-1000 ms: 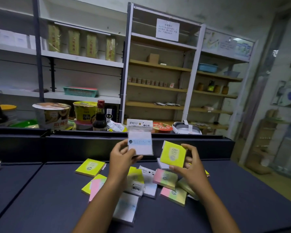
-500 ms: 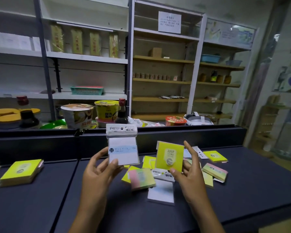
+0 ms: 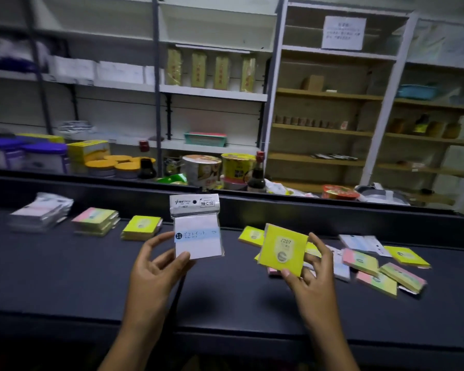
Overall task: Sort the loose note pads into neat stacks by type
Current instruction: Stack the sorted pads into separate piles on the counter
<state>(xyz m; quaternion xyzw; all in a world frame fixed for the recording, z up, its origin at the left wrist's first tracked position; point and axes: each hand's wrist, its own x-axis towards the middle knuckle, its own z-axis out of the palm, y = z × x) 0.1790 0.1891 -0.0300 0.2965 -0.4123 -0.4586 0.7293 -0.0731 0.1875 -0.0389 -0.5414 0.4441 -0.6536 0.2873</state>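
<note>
Surface: a dark counter [image 3: 65, 277] runs across the view, with a raised dark back ledge [image 3: 91, 188] along its far edge.
Sorted stacks: at ten o'clock of the view three piles stand in a row near the ledge, a white packaged stack [image 3: 39, 211], a pink-and-green stack [image 3: 95, 219] and a yellow stack [image 3: 141, 227], each just beside the next.
Loose pads: a scattered heap [image 3: 370, 263] of yellow, pink-green and white note pads lies at three o'clock, several overlapping.
Left hand: the left hand [image 3: 156, 269] pinches the lower corner of a white packaged pad [image 3: 196, 228] between thumb and fingers, holding it upright above the counter at the centre.
Right hand: the right hand [image 3: 312, 274] grips a yellow pad [image 3: 283, 249] marked 2207 by its lower and right edges, tilted slightly, above the near edge of the heap.
Room: beyond the ledge stand instant noodle cups [image 3: 202, 170], a dark sauce bottle [image 3: 256, 172], orange-lidded jars [image 3: 118, 164] and purple-lidded tubs [image 3: 43, 156]; white metal shelving [image 3: 212, 92] at twelve o'clock holds tall yellow packets [image 3: 210, 69] and a teal basket [image 3: 205, 137]; wooden shelves [image 3: 327, 129] at two o'clock carry a paper notice [image 3: 343, 32].
Change: compared with half a second ago the view has swung left, so the heap has slid from the centre to the right and two more sorted stacks have come into sight; both hands keep the same pads.
</note>
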